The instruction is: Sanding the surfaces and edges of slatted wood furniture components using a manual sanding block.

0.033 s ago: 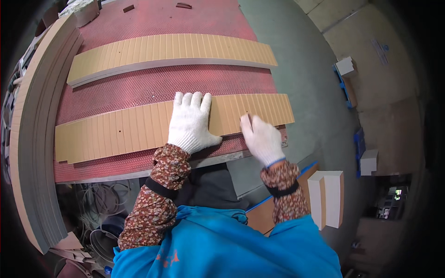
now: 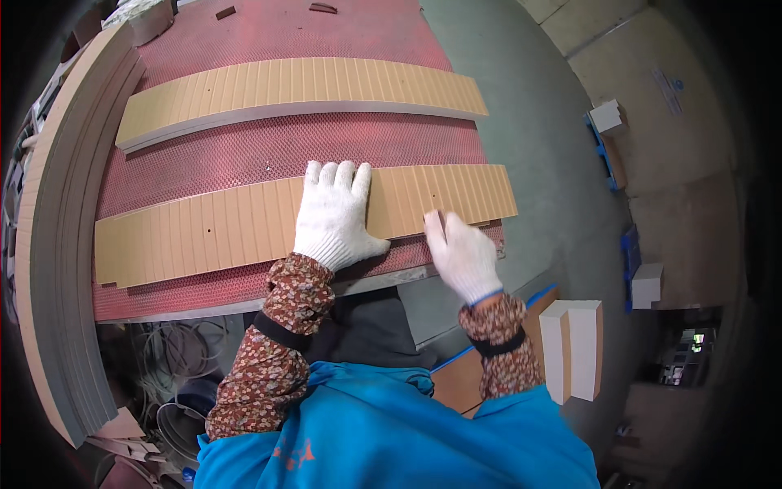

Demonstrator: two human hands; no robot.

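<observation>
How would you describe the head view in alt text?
A white-gloved left hand lies flat on a grooved tan board; the right hand, at the board's near edge, pinches what seems a small brown piece. A second board lies beyond on the red tabletop.

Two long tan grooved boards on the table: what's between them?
Head view: red textured mat, one tiny pale speck, and fingertips of the white-gloved left hand at the near side.
</observation>
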